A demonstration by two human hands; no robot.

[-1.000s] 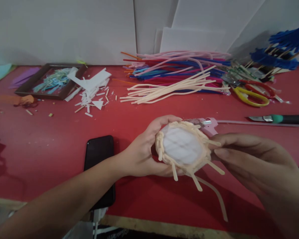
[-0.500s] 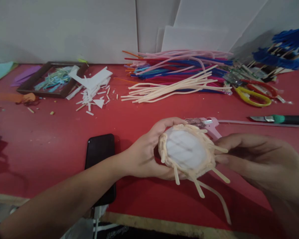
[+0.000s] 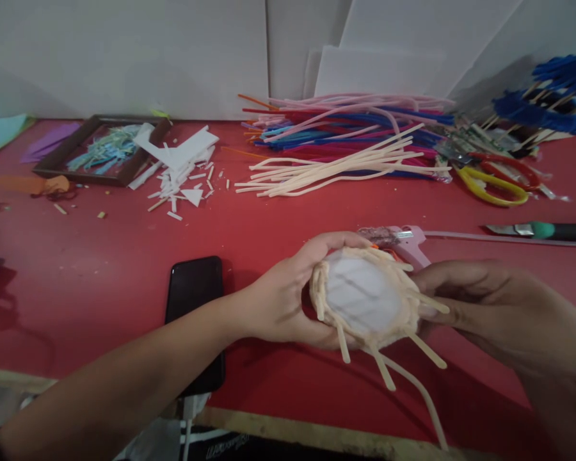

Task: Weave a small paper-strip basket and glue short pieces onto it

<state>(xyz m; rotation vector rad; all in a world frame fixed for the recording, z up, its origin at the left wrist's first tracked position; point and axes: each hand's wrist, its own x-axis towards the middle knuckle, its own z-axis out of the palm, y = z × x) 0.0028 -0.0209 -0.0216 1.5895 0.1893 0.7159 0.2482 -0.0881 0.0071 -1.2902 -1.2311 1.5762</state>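
Note:
A small round basket (image 3: 362, 294) of cream pipe cleaners, with a white disc for its base, tilts above the red table. Several flat wooden sticks poke out around its edge. My left hand (image 3: 300, 288) is wrapped around its left side, thumb and fingers on opposite edges. At its right edge, my right hand (image 3: 489, 314) is closed, thumb and forefinger pressed on the woven side beside a stick; the fingertips are partly hidden. A loose cream pipe-cleaner end (image 3: 425, 397) hangs below. Behind the basket lies a pink glue gun (image 3: 415, 246), partly covered.
A black phone (image 3: 194, 314) lies beneath my left forearm. Cream pipe cleaners (image 3: 326, 169) lie before a coloured bundle (image 3: 336, 121). Further right are scissors (image 3: 492, 186) and a utility knife (image 3: 547, 230). White scraps (image 3: 182, 160) and a dark frame (image 3: 84, 176) sit at back left.
Both hands and the basket have shifted slightly right and down. My right fingers have moved further behind the basket's right edge. An orange bit now shows behind the basket.

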